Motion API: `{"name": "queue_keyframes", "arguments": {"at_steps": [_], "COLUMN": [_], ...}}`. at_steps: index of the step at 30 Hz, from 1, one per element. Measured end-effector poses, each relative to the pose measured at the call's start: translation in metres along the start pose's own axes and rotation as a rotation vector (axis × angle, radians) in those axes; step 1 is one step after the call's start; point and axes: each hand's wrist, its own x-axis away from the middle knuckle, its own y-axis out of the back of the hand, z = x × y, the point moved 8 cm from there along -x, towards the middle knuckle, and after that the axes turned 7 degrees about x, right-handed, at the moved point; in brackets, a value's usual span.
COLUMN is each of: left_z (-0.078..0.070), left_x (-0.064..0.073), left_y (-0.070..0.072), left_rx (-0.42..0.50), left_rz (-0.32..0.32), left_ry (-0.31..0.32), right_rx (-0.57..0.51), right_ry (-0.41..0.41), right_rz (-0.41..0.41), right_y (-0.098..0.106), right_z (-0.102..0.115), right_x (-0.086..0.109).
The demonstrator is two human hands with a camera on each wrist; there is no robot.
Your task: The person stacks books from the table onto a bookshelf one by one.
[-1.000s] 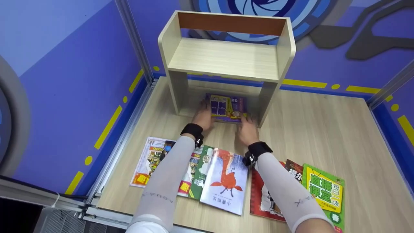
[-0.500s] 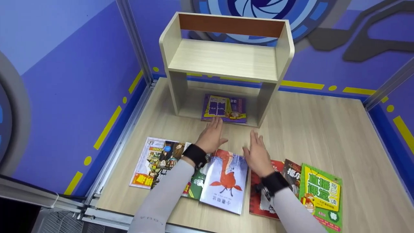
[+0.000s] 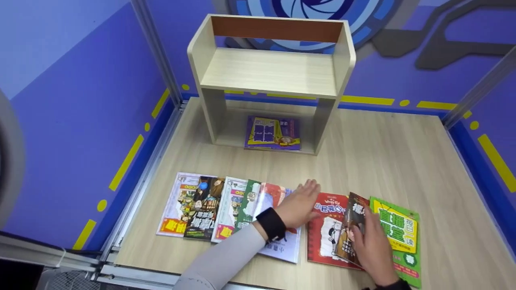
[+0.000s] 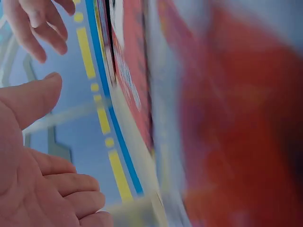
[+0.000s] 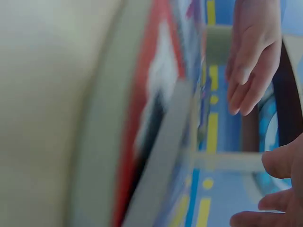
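Observation:
In the head view my left hand (image 3: 297,204) reaches over the picture book with a red deer (image 3: 288,247), fingers extended at the left edge of a red comic book (image 3: 322,245). The left wrist view shows its palm, thumb and fingers apart, holding nothing. My right hand (image 3: 375,246) is over the right side of a dark brown book (image 3: 347,235), which overlaps the red one. Its thumb and fingers are spread and relaxed. Right of that hand, partly covered by it, lies a green and yellow workbook (image 3: 403,231).
Several overlapping books, including a black-covered book (image 3: 201,221), lie on the left of the table (image 3: 387,161). At the back stands a two-level wooden shelf (image 3: 270,72) with purple books (image 3: 272,135) flat on its lower level. Blue walls (image 3: 92,92) enclose the table.
Both hands have come away from the purple books in the shelf and moved toward the front right, over the front books. The purple books stay lying on the lower level.

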Motion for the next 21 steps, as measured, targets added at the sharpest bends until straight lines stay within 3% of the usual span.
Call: {"name": "queue_keyframes", "arguments": {"at_steps": [5, 11, 17, 21], "left_z": [-0.037, -0.084, -0.120, -0.133], "left_x": [-0.015, -0.024, -0.031, -0.035], "left_y": [-0.014, -0.041, -0.067, -0.079], "left_rx": [0.034, 0.062, 0.035, 0.033], "left_rz": [0.029, 0.094, 0.169, 0.222], "left_ry": [-0.032, -0.093, -0.145, -0.186], "right_rx": [0.042, 0.057, 0.090, 0.102], "right_ry": [-0.221, -0.493, -0.627, -0.641], "right_rz": [0.015, 0.108, 0.218, 0.257], "right_y": [0.006, 0.013, 0.019, 0.019], "right_z": [-0.061, -0.125, -0.161, -0.165], "right_x": [0.008, 0.015, 0.025, 0.028]}}
